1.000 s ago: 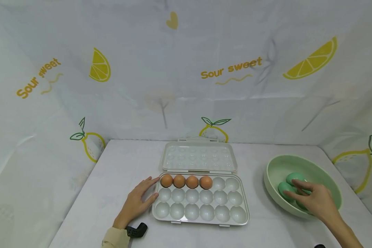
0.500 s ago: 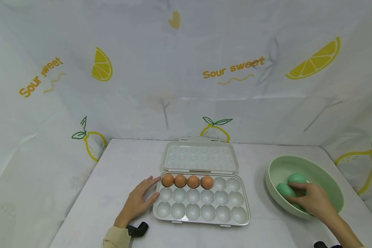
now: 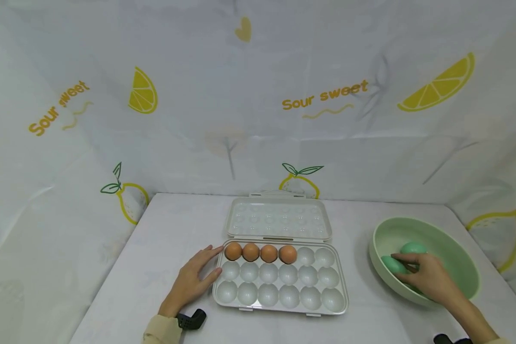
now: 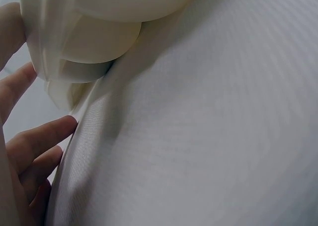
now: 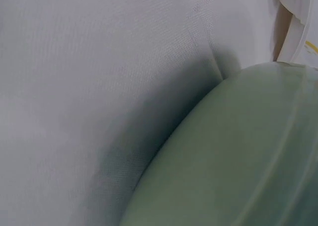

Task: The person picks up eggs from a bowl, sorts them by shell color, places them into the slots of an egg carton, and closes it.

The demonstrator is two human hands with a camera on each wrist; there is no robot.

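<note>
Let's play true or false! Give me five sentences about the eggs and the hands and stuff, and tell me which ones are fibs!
1. Four brown eggs sit in the row of the tray nearest the lid. True.

2. The lid is shut over those eggs. False: it lies open, behind the tray.

3. The right hand pinches a green egg in the bowl. True.

4. The bowl stands to the left of the tray. False: it stands to the right.

5. The left hand touches the side of the tray. True.
</note>
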